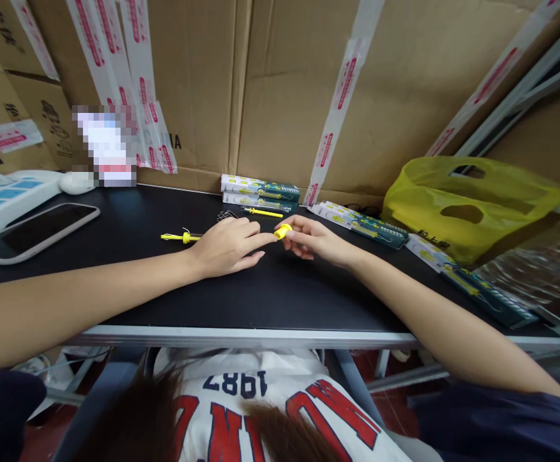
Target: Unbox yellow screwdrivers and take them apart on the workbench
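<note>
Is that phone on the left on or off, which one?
The screen looks off: the phone lies face up, and its screen is dark, with no lit picture. Whether it's switched off or asleep, I cannot tell.

Phone (39,231) is laid face up, screen dark, at the left of the table (309,301), beside a white case (24,205) with blue panels. Yellow plastic bag (419,205) is set far right; clear plastic (535,273) is bunched near it. Table is backed by cardboard (198,83), crossed by red-printed tape (346,83).

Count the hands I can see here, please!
2: the right hand, pinching a small yellow piece, and the left hand, just to the left of that piece.
</note>
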Action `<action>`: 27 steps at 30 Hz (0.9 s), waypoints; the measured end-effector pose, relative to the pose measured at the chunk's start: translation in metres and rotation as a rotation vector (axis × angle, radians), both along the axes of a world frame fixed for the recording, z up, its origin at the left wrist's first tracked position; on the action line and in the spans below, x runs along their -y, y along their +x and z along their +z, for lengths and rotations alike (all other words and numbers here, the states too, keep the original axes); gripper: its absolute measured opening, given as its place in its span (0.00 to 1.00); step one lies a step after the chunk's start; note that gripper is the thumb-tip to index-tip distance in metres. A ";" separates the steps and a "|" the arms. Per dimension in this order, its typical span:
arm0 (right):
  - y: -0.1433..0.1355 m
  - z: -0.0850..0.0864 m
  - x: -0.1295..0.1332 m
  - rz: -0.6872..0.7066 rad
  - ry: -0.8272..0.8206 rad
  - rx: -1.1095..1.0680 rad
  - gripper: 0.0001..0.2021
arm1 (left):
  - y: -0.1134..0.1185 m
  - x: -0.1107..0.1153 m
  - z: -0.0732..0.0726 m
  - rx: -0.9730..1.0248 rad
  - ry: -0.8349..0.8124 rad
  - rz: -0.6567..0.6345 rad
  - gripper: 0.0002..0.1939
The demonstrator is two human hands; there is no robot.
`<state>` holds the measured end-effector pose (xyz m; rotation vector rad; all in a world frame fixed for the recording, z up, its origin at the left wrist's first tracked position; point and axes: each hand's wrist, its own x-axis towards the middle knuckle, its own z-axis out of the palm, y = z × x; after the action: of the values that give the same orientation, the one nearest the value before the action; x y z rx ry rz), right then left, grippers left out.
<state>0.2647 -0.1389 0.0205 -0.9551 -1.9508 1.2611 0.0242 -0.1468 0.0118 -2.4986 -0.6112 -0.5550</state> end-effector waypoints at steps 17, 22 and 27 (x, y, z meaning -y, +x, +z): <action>-0.015 -0.005 0.006 -0.028 0.018 -0.058 0.16 | 0.012 0.012 0.003 -0.193 0.077 -0.305 0.19; -0.019 -0.005 0.008 -0.014 0.024 -0.062 0.16 | 0.012 0.008 0.000 -0.158 0.217 -0.352 0.20; -0.026 -0.004 0.013 -0.010 -0.041 -0.091 0.17 | 0.013 0.005 -0.002 -0.168 0.244 -0.382 0.20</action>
<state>0.2390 -0.1516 0.0161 -0.9106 -1.8540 1.3209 0.0376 -0.1517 0.0100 -2.4024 0.0033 -0.5128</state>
